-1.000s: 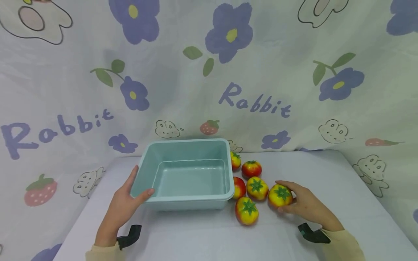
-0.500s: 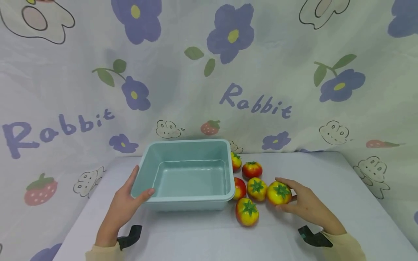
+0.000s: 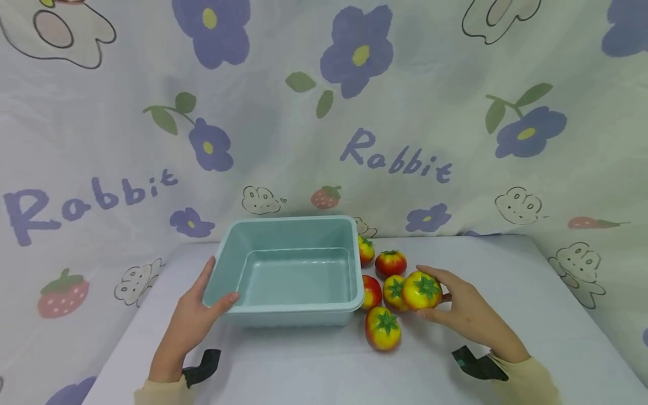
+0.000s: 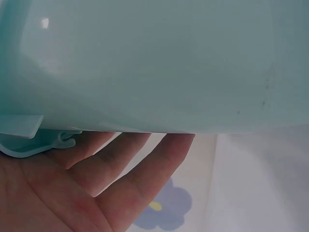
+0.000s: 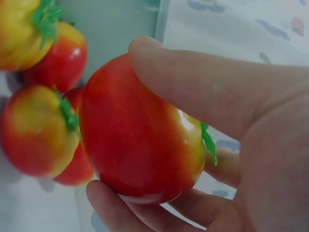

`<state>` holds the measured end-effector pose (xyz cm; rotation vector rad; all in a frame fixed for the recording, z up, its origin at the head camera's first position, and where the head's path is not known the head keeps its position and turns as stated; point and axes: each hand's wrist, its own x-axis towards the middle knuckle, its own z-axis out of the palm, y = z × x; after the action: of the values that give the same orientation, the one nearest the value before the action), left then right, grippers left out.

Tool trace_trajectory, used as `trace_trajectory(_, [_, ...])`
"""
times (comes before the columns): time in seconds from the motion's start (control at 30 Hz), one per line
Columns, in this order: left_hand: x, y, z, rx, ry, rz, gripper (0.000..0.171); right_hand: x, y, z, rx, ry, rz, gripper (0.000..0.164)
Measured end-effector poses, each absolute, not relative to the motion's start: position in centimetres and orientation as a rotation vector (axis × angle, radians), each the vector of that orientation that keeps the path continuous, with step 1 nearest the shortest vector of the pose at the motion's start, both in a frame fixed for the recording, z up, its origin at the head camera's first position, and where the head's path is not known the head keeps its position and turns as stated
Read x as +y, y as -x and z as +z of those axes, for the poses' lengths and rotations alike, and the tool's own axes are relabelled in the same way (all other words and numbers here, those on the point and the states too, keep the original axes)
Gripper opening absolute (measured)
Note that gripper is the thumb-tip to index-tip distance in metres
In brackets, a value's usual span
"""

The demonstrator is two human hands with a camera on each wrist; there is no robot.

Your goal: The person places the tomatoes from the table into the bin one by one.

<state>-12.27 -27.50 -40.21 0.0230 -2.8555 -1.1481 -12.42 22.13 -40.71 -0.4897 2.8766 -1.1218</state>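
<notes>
The right hand (image 3: 468, 315) grips one tomato (image 3: 421, 291) between thumb and fingers, apparently lifted just clear of the desk (image 3: 506, 270), though contact is hard to judge. The left hand (image 3: 194, 318) holds the near left corner of the teal tub (image 3: 291, 306), thumb over the rim. Five more tomatoes (image 3: 382, 328) lie just right of the tub. The tub holds nothing. Risk: the carried tomato sits close over its neighbours; a low pass could knock them rolling.
</notes>
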Motion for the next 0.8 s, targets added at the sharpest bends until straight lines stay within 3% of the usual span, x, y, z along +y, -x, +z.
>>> trace_trajectory(0.8, [-27.6,12.4,-40.2,-2.858,-0.023,-1.162,0.099,16.9,13.3,-38.8,2.930,0.551,-1.348,0.077])
